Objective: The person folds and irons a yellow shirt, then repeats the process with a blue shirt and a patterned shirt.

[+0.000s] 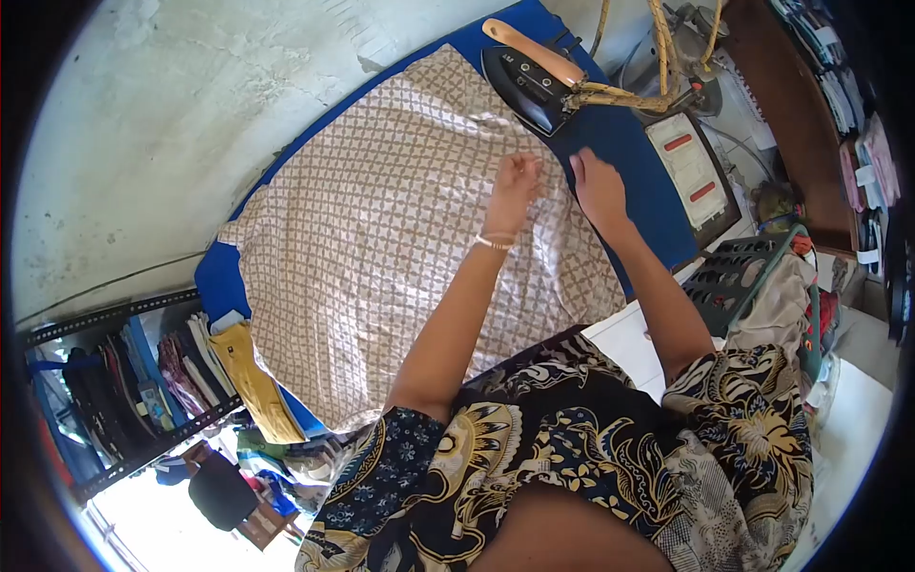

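A beige and white patterned cloth (381, 219) lies spread over a blue padded board (629, 157), with wrinkles near its right edge. My left hand (516, 186), with a pale bracelet at the wrist, is on the cloth near that edge, its fingers curled in and seeming to pinch the fabric. Just to the right, my right hand (600, 189) is at the cloth's border over the blue board. Its fingers are bent closed, and what they hold is hidden. Above both hands rests a black iron (524, 88) with a wooden handle, touching neither.
A yellowish cord (620, 97) runs from the iron to the upper right. A framed panel with red strips (688, 157) lies right of the board. A dark green basket (739, 281) holds cloth. Folded clothes (143, 381) fill a rack at left; a wall (191, 105) stands behind.
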{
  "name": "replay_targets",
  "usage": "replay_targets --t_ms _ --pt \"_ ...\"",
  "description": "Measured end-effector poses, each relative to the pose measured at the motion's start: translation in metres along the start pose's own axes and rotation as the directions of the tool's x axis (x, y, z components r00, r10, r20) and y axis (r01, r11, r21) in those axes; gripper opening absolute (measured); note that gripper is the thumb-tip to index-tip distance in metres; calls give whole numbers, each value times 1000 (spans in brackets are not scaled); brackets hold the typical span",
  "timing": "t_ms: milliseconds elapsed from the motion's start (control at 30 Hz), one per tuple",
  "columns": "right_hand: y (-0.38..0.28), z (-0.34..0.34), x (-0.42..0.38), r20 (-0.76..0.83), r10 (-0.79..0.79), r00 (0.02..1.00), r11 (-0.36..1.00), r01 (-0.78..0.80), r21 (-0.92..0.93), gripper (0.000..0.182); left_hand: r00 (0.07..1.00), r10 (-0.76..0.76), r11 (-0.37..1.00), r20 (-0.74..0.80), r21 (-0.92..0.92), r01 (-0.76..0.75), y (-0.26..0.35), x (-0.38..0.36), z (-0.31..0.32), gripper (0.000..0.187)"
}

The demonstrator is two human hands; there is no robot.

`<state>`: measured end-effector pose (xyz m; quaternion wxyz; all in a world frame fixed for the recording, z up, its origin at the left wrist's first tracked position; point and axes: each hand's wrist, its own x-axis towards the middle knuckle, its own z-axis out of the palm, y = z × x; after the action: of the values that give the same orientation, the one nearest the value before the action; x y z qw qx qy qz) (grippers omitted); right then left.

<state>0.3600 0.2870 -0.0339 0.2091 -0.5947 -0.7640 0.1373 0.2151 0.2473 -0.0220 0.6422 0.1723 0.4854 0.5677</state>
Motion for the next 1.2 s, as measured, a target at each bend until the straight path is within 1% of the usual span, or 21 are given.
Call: replay_targets --t_ms 33,67,100,167,233,300,367,400,433,500,533,600,633,700,767,867,967,1067,1133,1167,1200 --pt "3 -8 -17 49 7 999 1000 -8 27 15 974 220 938 60 261 -228 -2 -12 -12 21" --pt "6 -17 -40 101 16 995 998 -21 53 14 899 404 760 170 484 -433 -4 -28 -27 24" --pt "11 -22 -67 98 17 995 999 -22 44 14 832 520 611 193 597 -520 -2 -46 -48 26" --pt "17 -25 -113 152 -1 988 999 -7 52 17 723 680 476 118 679 -559 10 -97 -86 28" --pt "7 -27 -135 103 -10 995 1000 7 30 18 735 674 317 80 866 -386 10 -147 -147 39" --pt "7 -28 -151 49 -29 998 1000 29 2 18 761 603 -137 237 971 -194 6 -203 -199 51" --pt "27 -24 -157 16 8 1000 1000 -8 -5 15 853 447 -249 270 953 -171 -8 -243 -232 64" --pt "29 -41 -154 99 160 982 980 -146 -139 14 924 298 -375 238 920 -116 -15 -257 -241 72" --pt "33 -59 -154 162 321 933 922 -269 -279 12 901 324 -363 289 917 -164 -24 -265 -250 74" --pt "52 -69 -165 76 389 918 828 -313 -466 12 880 347 -370 324 910 -188 -29 -272 -249 76" --pt "45 -71 -169 66 378 924 828 -305 -470 12 874 362 -364 324 912 -188 -25 -276 -248 76" --pt "25 -78 -160 -1 200 980 915 -187 -358 9 877 361 -337 316 922 -193 -15 -273 -242 73" --pt "21 -64 -142 -34 -60 998 962 49 -269 8 861 406 -332 307 927 -174 -12 -268 -245 68" --pt "-16 -53 -104 15 -126 992 984 127 -128 8 837 505 -281 210 957 -70 0 -255 -251 64" --pt "-54 -28 -55 -88 -140 986 987 147 70 6 789 581 -299 199 954 -21 10 -241 -257 65" --pt "-78 19 29 -26 -214 977 976 214 28 3 851 520 -277 74 957 86 7 -224 -271 64" --pt "-91 62 98 20 -128 992 992 129 -11 8 869 494 -273 7 951 147 8 -224 -266 65" --pt "-122 67 134 303 133 944 991 -128 -35 19 877 479 -268 -11 951 158 10 -222 -261 65" --pt "-123 93 158 320 43 946 999 -34 -35 21 937 349 -294 -11 948 120 15 -223 -254 65" --pt "-120 106 166 324 -27 946 998 45 -50 22 936 352 -238 25 969 63 10 -222 -253 63" --pt "-123 107 177 349 -111 930 972 174 -155 20 943 333 -222 -1 972 80 11 -222 -252 63"
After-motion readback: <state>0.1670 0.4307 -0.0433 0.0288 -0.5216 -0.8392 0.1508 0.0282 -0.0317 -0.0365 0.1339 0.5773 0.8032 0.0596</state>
